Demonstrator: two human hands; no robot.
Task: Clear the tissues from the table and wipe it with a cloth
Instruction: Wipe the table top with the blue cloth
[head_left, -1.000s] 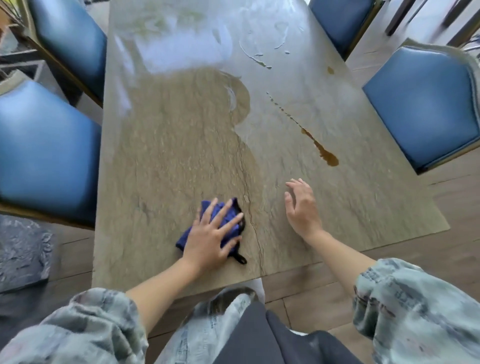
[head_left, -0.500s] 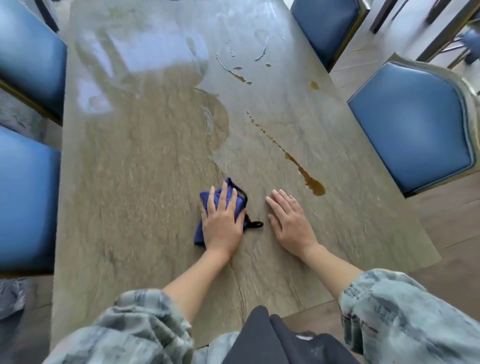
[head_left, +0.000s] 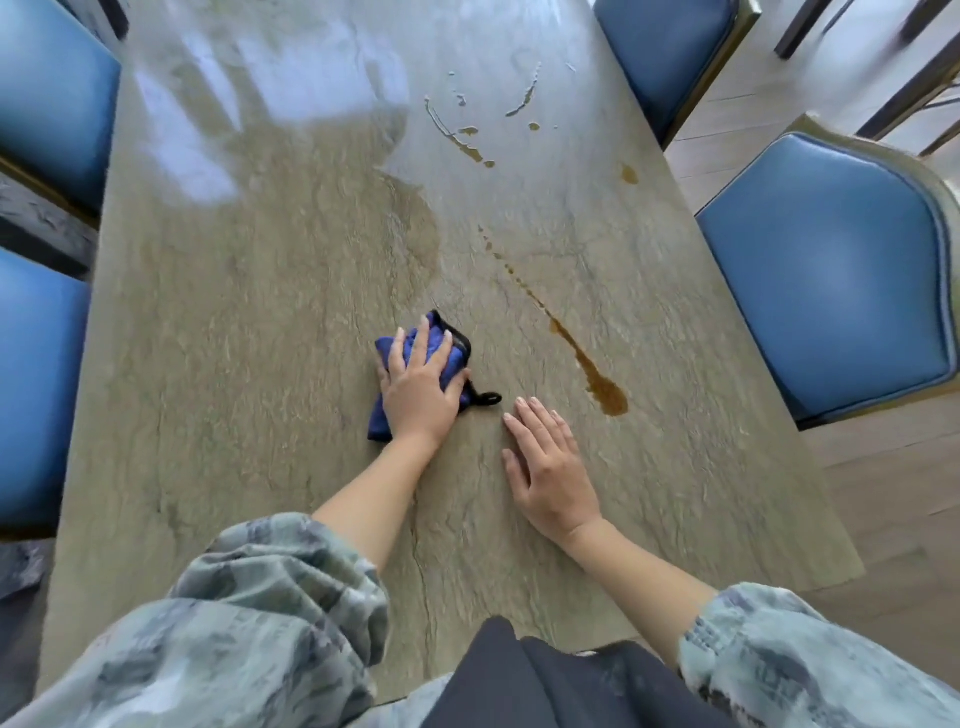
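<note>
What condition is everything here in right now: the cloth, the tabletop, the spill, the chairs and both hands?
Blue cloth with black trim: bunched, pressed flat on the table.
Left hand: fingers straight, pressing the cloth.
Right hand: open, flat on the table.
Beige stone table: glossy, no tissues in view.
Brown liquid streak: unwiped, right of the cloth.
Blue padded chairs: unoccupied.

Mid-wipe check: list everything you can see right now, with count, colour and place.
table: one, grey-green stone look, centre of view
cloth: one, blue with black edging, mid-table under the left hand
brown spill: one long streak, right of the cloth, with smaller splashes farther up
chairs: four, blue seats, two on each side of the table
tissues: none in view
left hand: presses flat on the cloth
right hand: flat on the table, holds nothing
</note>
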